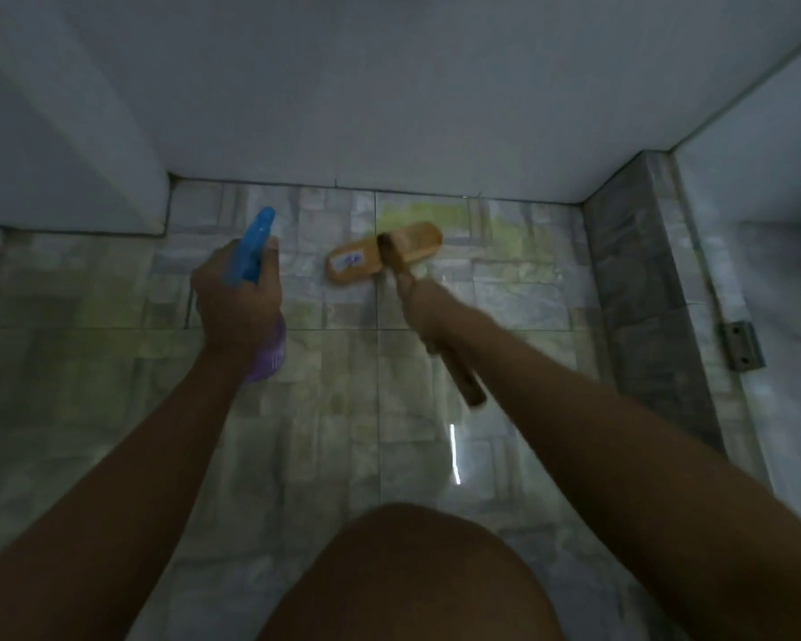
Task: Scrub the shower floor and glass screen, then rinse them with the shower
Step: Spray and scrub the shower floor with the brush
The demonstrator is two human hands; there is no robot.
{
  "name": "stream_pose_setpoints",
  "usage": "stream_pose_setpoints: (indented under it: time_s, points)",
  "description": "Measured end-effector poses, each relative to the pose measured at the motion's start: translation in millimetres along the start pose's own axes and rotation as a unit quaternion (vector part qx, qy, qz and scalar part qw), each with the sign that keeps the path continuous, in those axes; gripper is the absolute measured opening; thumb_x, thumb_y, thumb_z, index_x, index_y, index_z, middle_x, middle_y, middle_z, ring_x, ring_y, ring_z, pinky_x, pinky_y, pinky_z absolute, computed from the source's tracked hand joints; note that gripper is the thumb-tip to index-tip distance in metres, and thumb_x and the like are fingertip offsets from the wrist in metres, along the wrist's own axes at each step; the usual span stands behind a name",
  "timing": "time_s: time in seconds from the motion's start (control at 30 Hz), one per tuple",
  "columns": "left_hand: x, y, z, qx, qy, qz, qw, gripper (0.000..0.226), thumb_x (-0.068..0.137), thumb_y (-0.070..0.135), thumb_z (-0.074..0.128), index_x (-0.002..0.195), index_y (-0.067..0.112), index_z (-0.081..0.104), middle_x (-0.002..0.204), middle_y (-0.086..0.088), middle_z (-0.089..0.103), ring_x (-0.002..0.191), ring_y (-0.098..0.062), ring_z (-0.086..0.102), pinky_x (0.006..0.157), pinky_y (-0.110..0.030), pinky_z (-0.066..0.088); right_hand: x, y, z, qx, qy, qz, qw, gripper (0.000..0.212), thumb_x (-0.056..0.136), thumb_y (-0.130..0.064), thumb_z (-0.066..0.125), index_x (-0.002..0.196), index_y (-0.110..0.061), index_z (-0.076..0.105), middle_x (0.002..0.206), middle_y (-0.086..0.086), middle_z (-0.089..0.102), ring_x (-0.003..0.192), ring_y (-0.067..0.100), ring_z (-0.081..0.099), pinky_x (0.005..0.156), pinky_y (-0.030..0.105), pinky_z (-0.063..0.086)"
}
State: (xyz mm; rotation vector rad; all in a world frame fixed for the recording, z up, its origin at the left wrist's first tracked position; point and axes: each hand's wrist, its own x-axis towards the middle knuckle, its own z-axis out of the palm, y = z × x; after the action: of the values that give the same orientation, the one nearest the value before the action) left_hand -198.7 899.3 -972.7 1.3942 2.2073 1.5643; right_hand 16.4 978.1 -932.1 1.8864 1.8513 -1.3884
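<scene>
Right hand grips brush, left hand grips spray bottle.

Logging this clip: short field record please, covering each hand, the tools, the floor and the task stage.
left hand: grips spray bottle, nozzle toward back wall
right hand: grips scrub brush handle
brush head: on shower floor near back wall
floor: glossy, yellowish patch by brush head
stage: scrubbing floor; no shower water seen
</scene>
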Motion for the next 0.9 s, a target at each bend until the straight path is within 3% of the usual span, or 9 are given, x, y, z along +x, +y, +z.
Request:
stream_pose_setpoints:
  time_s: [0.13,0.23,0.33,0.4,0.43,0.47,0.57,0.73,0.9]
  points:
    - [-2.2,9.0,0.5,0.006,-0.016,0.004,1.0,0.039,0.099,0.03,0.062,0.074,0.0,0.059,0.061,-0.01,0.051,0.051,-0.023,0.05,0.048,-0.033,0.039,-57.7,63.9,17.5,-0.037,-0.03,0.043,0.998,0.054,0.105,-0.055,0.027,0.112,-0.01,0.056,0.088,0.009,0.064,0.069,0.023,0.063,0.048,0.03,0.049]
    - [-0.3,13.6,3.1,0.012,-0.028,0.004,1.0,0.034,0.097,0.024,0.064,0.073,0.0,0.058,0.061,-0.008,0.049,0.051,-0.023,0.048,0.05,-0.029,0.036,-58.3,76.9,-10.7,-0.013,-0.002,0.088,0.996,0.046,0.107,-0.049,0.029,0.099,-0.011,0.054,0.085,0.008,0.059,0.063,0.021,0.057,0.042,0.029,0.046]
    - [1.5,13.2,5.9,0.006,-0.034,0.0,0.999,0.032,0.097,0.022,0.064,0.072,0.003,0.057,0.06,-0.008,0.048,0.051,-0.02,0.046,0.049,-0.029,0.036,-6.2,48.4,-39.2,0.038,0.066,0.095,0.993,0.037,0.108,-0.034,0.033,0.09,-0.01,0.054,0.091,0.016,0.06,0.063,0.023,0.055,0.05,0.035,0.052]
    - [3.5,12.6,7.1,0.005,-0.04,0.004,0.999,0.032,0.097,0.022,0.064,0.071,0.004,0.056,0.059,-0.008,0.048,0.051,-0.019,0.044,0.048,-0.029,0.035,34.7,17.8,-47.9,0.064,0.084,0.061,0.992,0.036,0.109,-0.025,0.031,0.116,-0.001,0.057,0.108,0.025,0.061,0.067,0.02,0.054,0.057,0.028,0.057]
    - [3.9,11.6,7.6,0.013,-0.04,0.008,0.999,0.032,0.097,0.022,0.064,0.071,0.004,0.056,0.059,-0.008,0.048,0.05,-0.019,0.044,0.048,-0.03,0.035,49.7,1.5,-46.7,0.081,0.085,0.056,0.992,0.039,0.11,-0.023,0.029,0.128,0.002,0.053,0.108,0.026,0.06,0.066,0.018,0.052,0.053,0.021,0.055]
    - [4.1,11.8,8.0,0.017,-0.038,0.006,0.999,0.032,0.096,0.022,0.064,0.071,0.004,0.056,0.059,-0.008,0.048,0.05,-0.018,0.044,0.048,-0.03,0.035,59.5,-12.3,-43.5,0.088,0.075,0.059,0.992,0.041,0.11,-0.023,0.028,0.131,0.004,0.051,0.098,0.024,0.06,0.063,0.02,0.052,0.05,0.024,0.054]
    - [2.8,14.7,7.6,0.004,-0.032,-0.003,0.999,0.03,0.096,0.02,0.065,0.071,0.006,0.055,0.059,-0.007,0.047,0.051,-0.013,0.042,0.049,-0.024,0.033,49.9,-31.2,-17.6,0.035,0.038,0.006,0.999,0.045,0.109,-0.036,0.026,0.119,-0.002,0.054,0.079,0.014,0.056,0.059,0.026,0.053,0.056,0.037,0.051]
    - [1.2,13.5,4.9,0.012,-0.023,-0.001,1.0,0.033,0.097,0.023,0.065,0.072,0.001,0.059,0.06,-0.006,0.049,0.051,-0.015,0.045,0.05,-0.023,0.033,-34.4,43.7,15.3,-0.025,-0.034,0.024,0.999,0.049,0.106,-0.052,0.026,0.113,-0.013,0.054,0.088,0.009,0.061,0.063,0.02,0.057,0.046,0.03,0.048]
    - [1.4,12.6,4.0,0.016,-0.03,-0.002,0.999,0.032,0.096,0.023,0.065,0.073,0.002,0.059,0.06,-0.008,0.05,0.05,-0.02,0.048,0.05,-0.017,0.032,-28.9,68.4,-25.8,-0.015,0.027,0.097,0.995,0.046,0.107,-0.048,0.03,0.102,-0.009,0.054,0.085,0.012,0.059,0.063,0.025,0.057,0.042,0.03,0.046]
